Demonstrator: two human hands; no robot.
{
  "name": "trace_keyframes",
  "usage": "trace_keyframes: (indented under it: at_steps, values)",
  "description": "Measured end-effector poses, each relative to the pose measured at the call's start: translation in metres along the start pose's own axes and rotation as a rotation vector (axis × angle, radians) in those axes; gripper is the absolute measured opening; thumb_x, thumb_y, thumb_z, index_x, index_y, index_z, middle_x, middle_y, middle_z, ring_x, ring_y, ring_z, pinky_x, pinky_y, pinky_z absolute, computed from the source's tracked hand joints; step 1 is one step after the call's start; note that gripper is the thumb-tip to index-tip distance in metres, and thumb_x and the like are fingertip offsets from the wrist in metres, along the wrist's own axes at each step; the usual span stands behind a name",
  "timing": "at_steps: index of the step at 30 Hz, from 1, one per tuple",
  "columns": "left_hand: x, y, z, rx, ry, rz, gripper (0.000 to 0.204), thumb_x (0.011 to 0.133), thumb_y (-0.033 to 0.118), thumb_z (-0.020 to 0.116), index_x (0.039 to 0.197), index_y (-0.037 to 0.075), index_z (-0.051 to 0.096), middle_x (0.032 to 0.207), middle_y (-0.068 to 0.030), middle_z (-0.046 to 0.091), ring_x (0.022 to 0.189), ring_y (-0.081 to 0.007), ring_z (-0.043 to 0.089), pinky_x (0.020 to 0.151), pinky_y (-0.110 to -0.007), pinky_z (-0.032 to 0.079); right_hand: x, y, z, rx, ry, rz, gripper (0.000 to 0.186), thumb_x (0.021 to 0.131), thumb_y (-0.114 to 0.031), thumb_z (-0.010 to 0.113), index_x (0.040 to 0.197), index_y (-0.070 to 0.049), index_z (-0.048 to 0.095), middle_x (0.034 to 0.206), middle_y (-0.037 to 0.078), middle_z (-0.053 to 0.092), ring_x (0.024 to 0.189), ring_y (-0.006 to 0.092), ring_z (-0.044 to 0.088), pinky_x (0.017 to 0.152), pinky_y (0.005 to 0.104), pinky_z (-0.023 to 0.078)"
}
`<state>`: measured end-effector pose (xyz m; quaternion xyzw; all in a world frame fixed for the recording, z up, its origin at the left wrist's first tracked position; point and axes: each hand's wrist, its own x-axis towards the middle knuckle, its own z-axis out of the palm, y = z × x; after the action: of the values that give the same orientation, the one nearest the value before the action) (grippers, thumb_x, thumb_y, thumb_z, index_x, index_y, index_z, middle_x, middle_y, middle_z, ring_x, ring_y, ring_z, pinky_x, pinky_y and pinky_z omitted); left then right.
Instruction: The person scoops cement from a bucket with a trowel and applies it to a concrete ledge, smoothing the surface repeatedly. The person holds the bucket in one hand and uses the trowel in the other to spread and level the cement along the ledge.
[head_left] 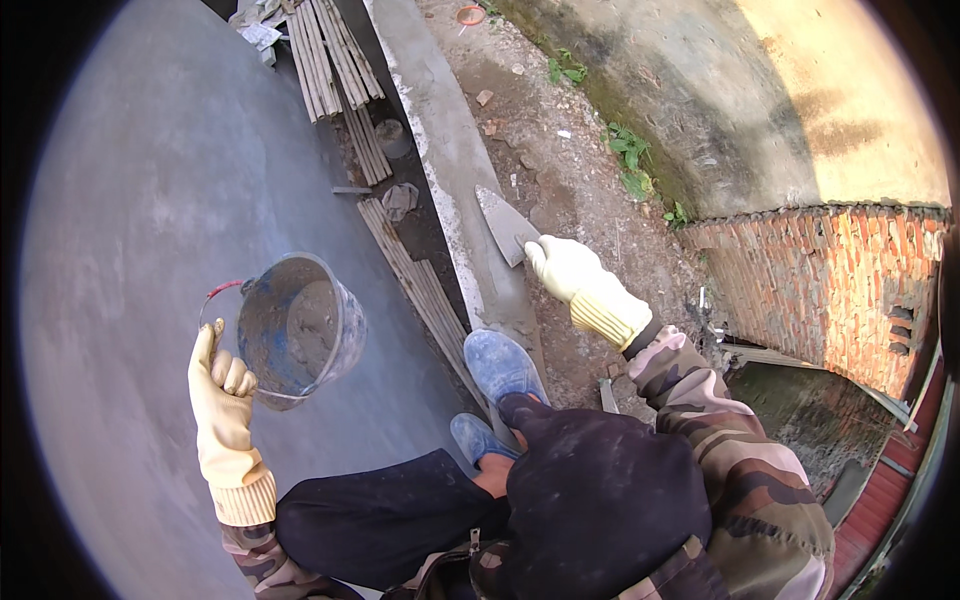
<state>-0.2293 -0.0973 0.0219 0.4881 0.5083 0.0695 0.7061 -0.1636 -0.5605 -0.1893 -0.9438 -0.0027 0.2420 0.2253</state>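
My left hand (220, 410), in a cream glove, grips the wire handle of a blue-stained bucket (340, 335) with grey wet mix inside. My gloved right hand (570, 270) is closed round a pointed trowel (500, 225), whose blade lies over a narrow ledge (435, 120) coated with grey mortar, its left edge rough and whitish. My blue shoes (500, 365) are below, one on the ledge and the other lower to its left.
Left is a smooth grey wall (130, 250). Bamboo poles (410, 270) and pale sheeting (255, 35) lie beside it in a dark gap. Right are rubbly ground (560, 180), weeds (630, 150), a stained wall (740, 90), brickwork (810, 290) and red roofing (885, 500).
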Motion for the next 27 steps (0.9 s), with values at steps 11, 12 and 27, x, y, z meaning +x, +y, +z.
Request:
trace_keyframes:
  at_steps: [11, 12, 27]
  values:
    - [-0.008, 0.002, 0.005, -0.014, -0.037, 0.001, 0.022, 0.111, 0.031, 0.066, 0.113, 0.010, 0.071, 0.059, 0.0085, 0.018, 0.050, -0.0071, 0.016, 0.048, -0.028, 0.017, -0.061, 0.004, -0.014, 0.492, -0.676, 0.131, 0.049, 0.115, -0.046, 0.045, 0.107, -0.006, 0.072, 0.070, 0.011, 0.068, 0.059, 0.0256, 0.067, 0.061, 0.0426, 0.054]
    - [-0.008, 0.001, 0.005, -0.008, -0.030, 0.014, 0.021, 0.111, 0.031, 0.066, 0.113, 0.010, 0.071, 0.059, 0.0087, 0.019, 0.049, -0.0069, 0.017, 0.047, -0.027, 0.017, -0.065, 0.007, -0.013, 0.623, -0.590, 0.191, 0.047, 0.116, -0.046, 0.045, 0.106, -0.007, 0.071, 0.062, 0.003, 0.057, 0.048, 0.0133, 0.052, 0.050, 0.0321, 0.044]
    - [-0.017, 0.004, 0.013, 0.038, -0.029, 0.013, 0.024, 0.111, 0.031, 0.066, 0.114, 0.008, 0.071, 0.060, 0.0079, 0.018, 0.051, -0.0077, 0.017, 0.050, -0.028, 0.019, -0.064, 0.042, 0.017, 1.025, -0.484, 0.441, 0.051, 0.118, -0.044, 0.035, 0.104, -0.007, 0.067, 0.059, 0.000, 0.054, 0.045, 0.0169, 0.047, 0.047, 0.0334, 0.042]
